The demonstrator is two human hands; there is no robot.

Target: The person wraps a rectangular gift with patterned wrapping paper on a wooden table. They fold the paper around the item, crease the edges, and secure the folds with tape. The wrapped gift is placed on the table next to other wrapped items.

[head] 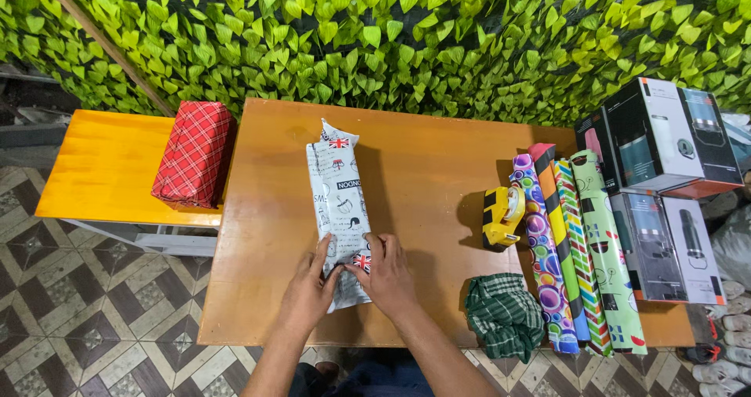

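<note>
Both hands press on the near end of a long box wrapped in white printed paper (338, 201), which lies lengthwise on the brown wooden surface (422, 162), running from about 12 o'clock down toward 6 o'clock, a little left of the surface's middle. The left hand (309, 287) lies flat with fingers spread on the wrapped box's lower left edge, gripping nothing. The right hand (385, 276) rests on the lower right corner, fingers bent over the paper fold and pinching it down against the box. The 2 hands meet at the box's near end, thumbs close together.

At 3 o'clock from the box stands a yellow tape dispenser (502, 215), apart from it. Just beyond the dispenser lie 4 rolls of patterned wrapping paper (575, 248) side by side, touching one another. A green checked cloth (504, 315) lies crumpled at about 4 o'clock, beside the rolls' near ends. At the far right sit boxed products (665, 186), stacked and side by side. At 10 o'clock a red plaid wrapped parcel (194, 153) rests on a yellow bench (102, 162). A wall of green leaves (391, 29) stands behind.
</note>
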